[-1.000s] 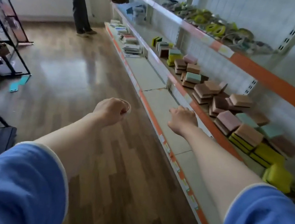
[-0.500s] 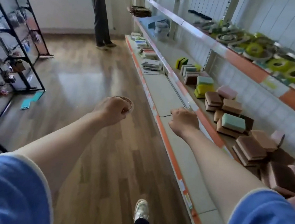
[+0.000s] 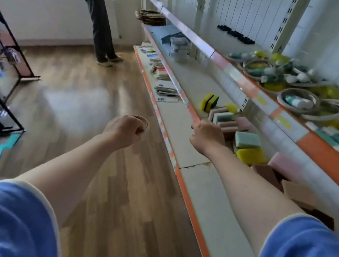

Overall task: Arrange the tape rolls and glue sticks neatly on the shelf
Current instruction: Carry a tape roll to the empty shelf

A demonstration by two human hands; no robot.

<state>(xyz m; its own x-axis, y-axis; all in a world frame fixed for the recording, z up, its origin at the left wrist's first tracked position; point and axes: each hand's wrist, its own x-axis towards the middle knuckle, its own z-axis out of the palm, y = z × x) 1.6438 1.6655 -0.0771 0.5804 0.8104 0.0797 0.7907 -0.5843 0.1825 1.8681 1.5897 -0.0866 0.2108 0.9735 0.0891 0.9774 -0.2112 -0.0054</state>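
My left hand [image 3: 123, 129] was curled round 1 small tape roll [image 3: 143, 122], its clear rim showing just past my knuckles, held out over the wooden floor [image 3: 94, 100] to the left of the shelving. My right hand [image 3: 205, 136] was loosely clenched with nothing visible in it, knuckles hovering by the orange edge of the middle shelf [image 3: 193, 110], near the stacked sponges [image 3: 246, 140]; whether it touched that edge I could not tell.

The rest of the task's things lay on the upper shelf [image 3: 322, 147], far right: a loose jumble of tape rolls [image 3: 298, 102] with glue sticks [image 3: 261, 72] lying across and inside them at all angles.

I judged the step in hand was carrying this roll up to join that heap. To do it well, I reckoned I should raise the roll flat, rim level, and set it on a bare patch of the upper shelf beside the others, not on top of a glue stick, where it would rock. The free right hand could clear glue sticks out of the rings first, so the rolls could stack squarely and the sticks could lie parallel alongside. The roll looked light and slick, so a firm pinch across the rim seemed wise.
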